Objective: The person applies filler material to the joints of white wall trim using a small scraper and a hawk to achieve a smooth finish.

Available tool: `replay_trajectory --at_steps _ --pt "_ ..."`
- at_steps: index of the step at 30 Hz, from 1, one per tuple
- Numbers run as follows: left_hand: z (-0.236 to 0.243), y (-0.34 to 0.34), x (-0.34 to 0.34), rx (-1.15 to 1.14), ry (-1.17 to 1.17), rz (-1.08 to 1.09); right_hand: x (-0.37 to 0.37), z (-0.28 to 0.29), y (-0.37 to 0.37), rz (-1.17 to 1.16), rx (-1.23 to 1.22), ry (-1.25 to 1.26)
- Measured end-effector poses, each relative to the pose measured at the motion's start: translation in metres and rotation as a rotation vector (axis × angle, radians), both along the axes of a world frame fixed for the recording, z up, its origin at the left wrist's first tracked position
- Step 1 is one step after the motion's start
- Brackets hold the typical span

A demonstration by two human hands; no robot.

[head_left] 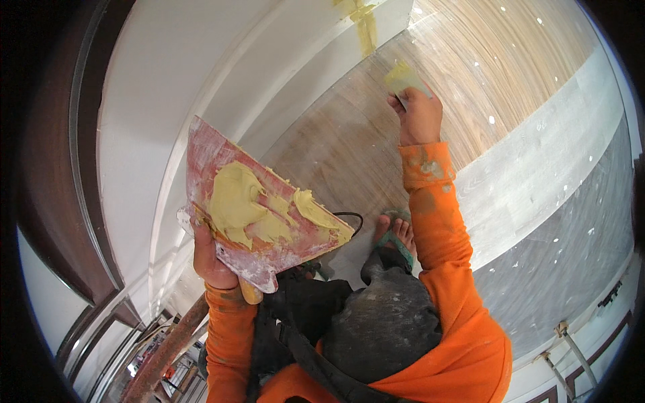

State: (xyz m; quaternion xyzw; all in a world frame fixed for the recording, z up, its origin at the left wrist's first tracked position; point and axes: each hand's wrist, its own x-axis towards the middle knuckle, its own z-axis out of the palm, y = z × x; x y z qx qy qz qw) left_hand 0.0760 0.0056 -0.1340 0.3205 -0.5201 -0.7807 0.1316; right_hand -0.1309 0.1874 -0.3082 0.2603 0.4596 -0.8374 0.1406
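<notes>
My left hand (209,254) is closed around the edge of a red, roughly triangular putty board (208,151). A thick mound of yellow putty (236,196) lies on the board, with smears spread toward its right corner. Just below the board, beside my left wrist, shows a short yellowish handle (250,292); what it belongs to is hidden. Stretched forward, my right hand (422,115) grips a small, flat, greyish-green scraper (407,82) with yellow putty on its far edge. The scraper is slightly blurred and appears apart from the wall.
A white stepped wall panel (269,87) runs along the left, with a yellow putty patch (366,30) at the far end. Wood-look flooring (470,74) with white specks lies ahead. A rusty metal pole (168,349) stands lower left, and a metal frame (571,349) lower right.
</notes>
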Motion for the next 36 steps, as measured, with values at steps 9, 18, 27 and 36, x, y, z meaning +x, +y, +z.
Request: replay_trajectory --at_steps 9,18,27,36 --pt "0.001 0.012 -0.015 0.067 0.061 -0.116 -0.022 -0.049 -0.005 0.117 -0.100 -0.084" --pt "-0.007 0.015 -0.023 -0.003 -0.019 -0.084 -0.047 -0.072 -0.026 0.227 0.007 0.009" --pt "-0.009 0.009 -0.022 -0.018 -0.034 -0.063 -0.060 -0.038 -0.028 0.137 -0.187 -0.159" --pt "-0.012 0.004 -0.016 -0.007 -0.042 -0.103 -0.084 -0.029 -0.028 0.208 -0.133 -0.156"
